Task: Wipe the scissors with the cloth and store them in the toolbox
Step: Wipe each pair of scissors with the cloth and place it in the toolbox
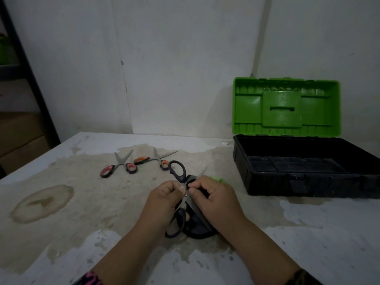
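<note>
Black-handled scissors (179,215) held just above the worktop (312,233), blades spread into an X, one tip pointing up and away to the right, one handle loop sticking out beyond my knuckles, the other low toward me. Left grip (164,200) closed on them, fingers curled in near the pivot. Right grip (213,199) also closed on them, thumb and fingertips pinching just beside the pivot. A sliver of green cloth (219,178) shows behind my right knuckles; most of it is hidden. Something dark and rounded (200,233) lies under my hands; I cannot tell what. Toolbox (267,182) stands to the right on the worktop, green lid (285,105) upright, black base open. Farther back lie pink-handled scissors (130,167) and orange-handled scissors (141,160), both splayed open, close together.
</note>
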### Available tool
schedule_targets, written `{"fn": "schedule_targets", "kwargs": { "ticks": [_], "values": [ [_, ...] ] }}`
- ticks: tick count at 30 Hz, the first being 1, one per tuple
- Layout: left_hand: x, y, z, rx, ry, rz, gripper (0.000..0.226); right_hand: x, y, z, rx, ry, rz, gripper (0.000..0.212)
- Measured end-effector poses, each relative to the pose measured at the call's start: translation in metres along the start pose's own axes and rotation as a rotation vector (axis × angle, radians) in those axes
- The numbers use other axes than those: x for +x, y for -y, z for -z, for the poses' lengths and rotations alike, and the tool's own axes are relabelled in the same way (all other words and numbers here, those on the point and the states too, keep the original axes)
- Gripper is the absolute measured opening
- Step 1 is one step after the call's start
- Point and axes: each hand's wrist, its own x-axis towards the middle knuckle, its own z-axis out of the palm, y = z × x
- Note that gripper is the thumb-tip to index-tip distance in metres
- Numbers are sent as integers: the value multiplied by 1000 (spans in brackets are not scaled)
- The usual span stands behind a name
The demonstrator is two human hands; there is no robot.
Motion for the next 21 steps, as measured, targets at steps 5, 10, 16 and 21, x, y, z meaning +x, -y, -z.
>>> {"fn": "schedule_targets", "kwargs": {
  "ticks": [5, 10, 16, 21],
  "values": [
    [2, 5, 2, 23, 48, -6, 22, 9, -8, 11, 1, -138, -137, 9],
    [-1, 0, -3, -26, 52, 12, 24, 17, -19, 32, 87, -404, -357, 8],
    [6, 4, 1, 90, -53, -29, 31, 1, 8, 11, -71, -73, 90, 12],
    [3, 3, 1, -3, 1, -4, 28, 7, -3, 3, -91, -53, 56, 20]
  ]
}}
